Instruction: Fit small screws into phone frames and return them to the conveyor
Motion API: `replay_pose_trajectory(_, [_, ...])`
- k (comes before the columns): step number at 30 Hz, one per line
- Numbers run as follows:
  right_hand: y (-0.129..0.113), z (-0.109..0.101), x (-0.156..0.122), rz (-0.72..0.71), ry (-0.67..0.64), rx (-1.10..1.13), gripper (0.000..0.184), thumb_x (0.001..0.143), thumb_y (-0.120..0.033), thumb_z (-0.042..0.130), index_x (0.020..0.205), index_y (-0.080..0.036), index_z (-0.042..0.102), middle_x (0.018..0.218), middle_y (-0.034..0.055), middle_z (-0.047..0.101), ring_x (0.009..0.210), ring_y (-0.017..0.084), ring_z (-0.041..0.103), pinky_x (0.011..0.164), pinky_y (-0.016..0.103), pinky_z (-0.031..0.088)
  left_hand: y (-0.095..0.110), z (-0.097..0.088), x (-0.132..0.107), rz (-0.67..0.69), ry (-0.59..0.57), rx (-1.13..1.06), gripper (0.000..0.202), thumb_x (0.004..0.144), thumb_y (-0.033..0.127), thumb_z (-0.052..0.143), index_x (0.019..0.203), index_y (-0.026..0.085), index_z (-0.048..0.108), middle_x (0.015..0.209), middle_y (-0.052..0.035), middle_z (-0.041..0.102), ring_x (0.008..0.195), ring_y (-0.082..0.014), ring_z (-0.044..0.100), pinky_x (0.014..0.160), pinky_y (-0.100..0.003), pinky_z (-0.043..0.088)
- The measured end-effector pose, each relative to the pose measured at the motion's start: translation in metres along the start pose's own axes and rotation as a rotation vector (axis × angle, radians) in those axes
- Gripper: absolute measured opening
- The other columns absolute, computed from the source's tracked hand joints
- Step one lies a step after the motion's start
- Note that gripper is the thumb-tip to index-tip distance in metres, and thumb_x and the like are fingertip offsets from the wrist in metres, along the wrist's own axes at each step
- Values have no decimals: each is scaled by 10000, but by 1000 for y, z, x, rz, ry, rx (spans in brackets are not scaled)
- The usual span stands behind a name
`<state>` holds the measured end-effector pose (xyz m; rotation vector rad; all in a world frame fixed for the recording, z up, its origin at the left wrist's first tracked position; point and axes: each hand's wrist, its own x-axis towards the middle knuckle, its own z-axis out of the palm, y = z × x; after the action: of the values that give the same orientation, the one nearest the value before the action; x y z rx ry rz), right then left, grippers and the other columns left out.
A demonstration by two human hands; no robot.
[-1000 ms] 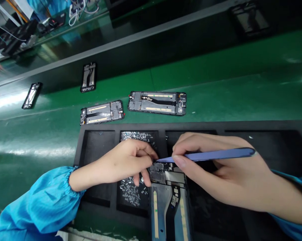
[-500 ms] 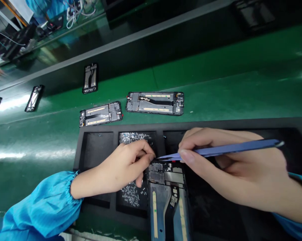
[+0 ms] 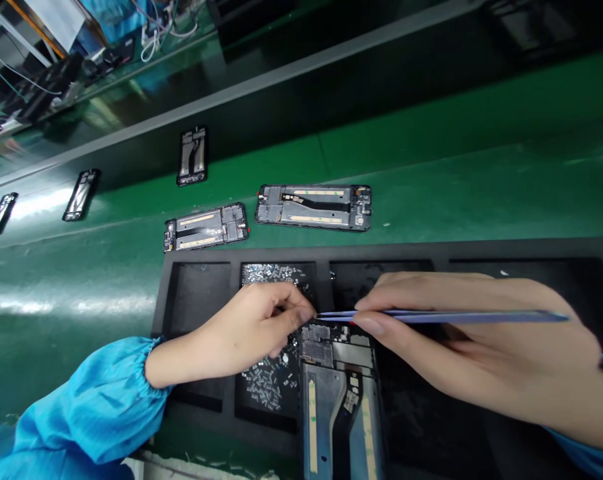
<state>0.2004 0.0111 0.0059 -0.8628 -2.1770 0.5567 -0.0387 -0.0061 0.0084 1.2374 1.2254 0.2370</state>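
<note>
R hand [image 3: 461, 353] has just swung its tweezers [image 3: 446, 317] level: they were angled up-right, now they lie nearly flat, tips right at the top edge of the phone frame [image 3: 331, 400] and almost meeting L hand's fingertips [image 3: 301, 313]. Both hands are working at one small spot now.

R hand's closed on the tweezers, thumb and fingers pinching the blue shaft, rest of the hand relaxed. L hand's curled, fingers bent down toward the frame's top end. Can't tell if it's got a tiny part in there, the fingers hide it.

Phone frame sits in the black foam tray [image 3: 381, 250], near front edge, running out past the tray's lip toward the person, w/ its bare board end up under the hands and a dark flex strip down the middle.

Tray's got separate recessed compartments. The one just left of the frame holds loose small metal parts [image 3: 264, 387], a lot of them, bunched at its far and near ends, L hand over the middle. Other compartments are dark, hard to see into, R hand covers most of the one on the right.

Beyond the tray, two more phone frames [image 3: 313, 208] lie on the green bench mat [image 3: 431, 167].
</note>
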Motion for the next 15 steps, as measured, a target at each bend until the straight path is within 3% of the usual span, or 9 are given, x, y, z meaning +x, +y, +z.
replay_pose_trajectory(7, [-2, 0, 4, -99, -24, -112, 164, 1038, -259, 572, 893, -229, 642, 723, -23, 760, 575, 131, 707, 515, 240, 514, -1, 0, 0, 0, -2, 18, 186, 1015, 318, 542, 922, 185, 632, 570, 86, 494, 486, -76, 475, 434, -170, 348])
replay_pose_trajectory(15, [-2, 7, 2, 7, 0, -85, 212, 1039, -343, 577, 881, -229, 660, 704, -47, 736, 518, 95, 665, 479, 208, 477, 5, 1, -1, 32, 11, 34, 171, 1005, 251, 546, 869, 181, 621, 578, 95, 457, 472, -57, 457, 435, -157, 340])
